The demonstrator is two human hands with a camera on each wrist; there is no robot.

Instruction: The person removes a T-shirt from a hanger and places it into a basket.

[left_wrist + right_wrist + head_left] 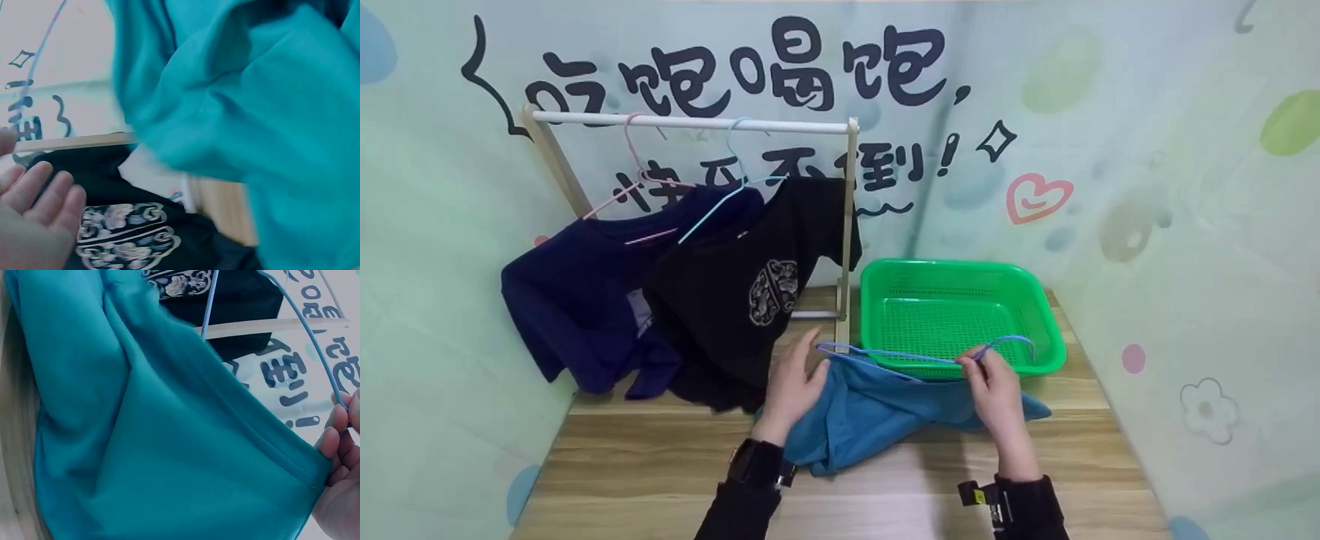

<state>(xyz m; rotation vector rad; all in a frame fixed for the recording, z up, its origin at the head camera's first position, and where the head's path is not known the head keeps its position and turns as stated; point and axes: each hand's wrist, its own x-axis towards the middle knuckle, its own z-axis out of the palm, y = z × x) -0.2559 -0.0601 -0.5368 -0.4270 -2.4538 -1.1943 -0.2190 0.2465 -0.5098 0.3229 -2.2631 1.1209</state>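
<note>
A blue clothes hanger (896, 355) has its hook curving to the right over the green basket. My right hand (996, 390) pinches it just below the hook; in the right wrist view the hand (340, 455) also lies at the edge of the teal garment (185, 433). That garment (877, 420), probably a shirt, droops in folds from the hanger, its lower part close over the table. My left hand (795, 386) is beside the hanger's left end, thumb and fingers spread apart. In the left wrist view the left hand (39, 219) has loosely bent fingers with nothing between them.
A rack with a white rail (690, 122) stands at the back left. On it hang a navy shirt (577, 300) on a pink hanger and a black shirt (720, 300) on a light blue hanger. A green basket (1054, 341) sits right of the rack on the wooden table (660, 465).
</note>
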